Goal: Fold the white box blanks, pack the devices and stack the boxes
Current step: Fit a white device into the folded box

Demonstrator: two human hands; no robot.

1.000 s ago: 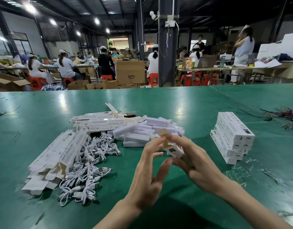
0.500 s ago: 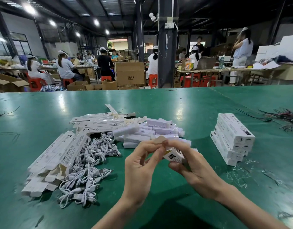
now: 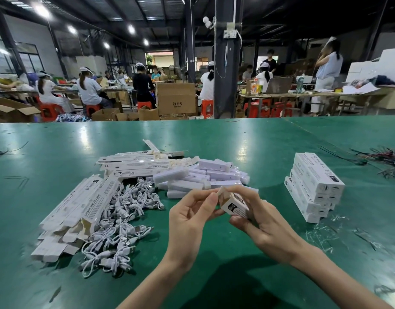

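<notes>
Your right hand (image 3: 265, 226) grips a white box (image 3: 234, 204) above the tabletop (image 3: 214, 275), fingers and thumb curled round it, forearm reaching in from the lower right. Your left hand (image 3: 192, 215), palm facing the box, pinches the end flap (image 3: 222, 194) between thumb and fingertips. The stack of boxes (image 3: 314, 186) sits to your right, and loose devices (image 3: 205, 177) lie just beyond your hands.

Two bare forearms (image 3: 152, 284) rise from the bottom edge and converge at the middle. The right hand (image 3: 267, 226) curls its fingers and thumb round a white box (image 3: 234, 205), holding it tilted. The left hand (image 3: 189, 217) pinches the box's end flap between thumb and forefinger, its other fingers loosely bent.
</notes>
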